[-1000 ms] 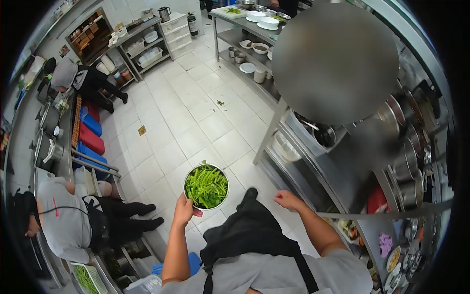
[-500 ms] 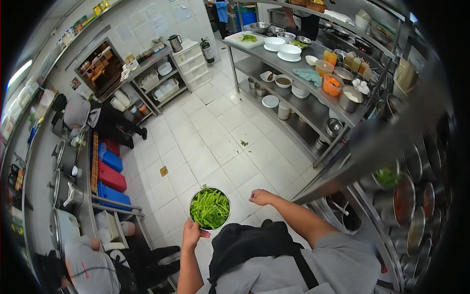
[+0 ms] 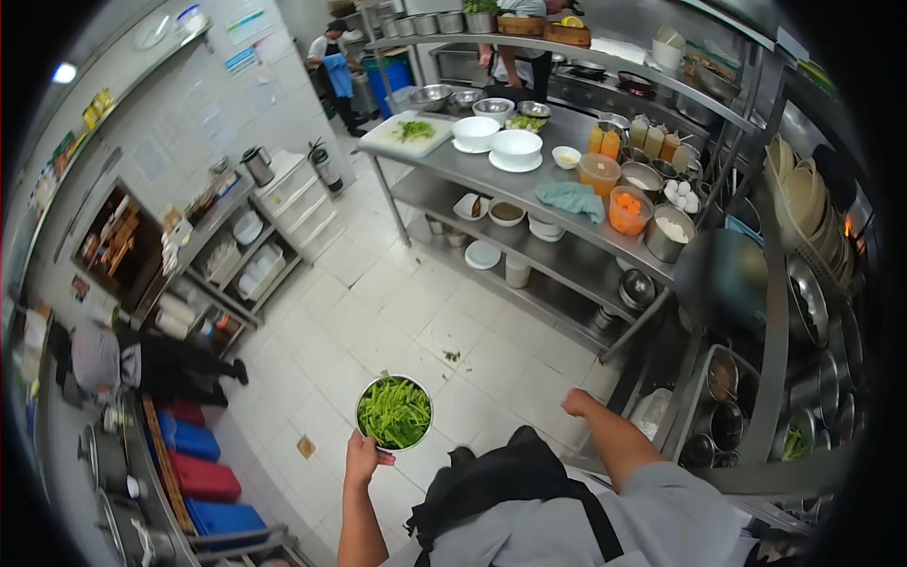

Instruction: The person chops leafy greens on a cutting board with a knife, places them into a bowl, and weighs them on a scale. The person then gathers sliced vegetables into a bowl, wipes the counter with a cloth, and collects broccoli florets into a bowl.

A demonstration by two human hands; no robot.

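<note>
My left hand (image 3: pixel 364 455) grips the near-left rim of a round metal bowl (image 3: pixel 432 425), held level over the floor. Chopped green vegetables (image 3: pixel 394 412) fill the bowl. To the right, my right hand (image 3: pixel 579 403) hangs in the air beside the lower steel racks, its fingers curled, with nothing visible in them. A steel work table (image 3: pixel 453 163) stands ahead of me, bearing a white cutting board (image 3: pixel 408 135) with chopped greens, two white bowls (image 3: pixel 516 147), a teal cloth (image 3: pixel 571 200) and a tub of orange pieces (image 3: pixel 628 210).
One person (image 3: pixel 104 359) bends at the left counter, another (image 3: pixel 337 76) stands at the back, and a third (image 3: pixel 515 61) is behind the table. Green scraps (image 3: pixel 452 356) lie on the tiled floor (image 3: pixel 378 312). Coloured boxes (image 3: pixel 203 472) line the left; a pot rack (image 3: pixel 775 378) is on the right.
The view has shifted forward and turned rightward, bringing the work table nearer. The bowl remains in my left hand. My right hand has moved farther right. The near-left person has left the view.
</note>
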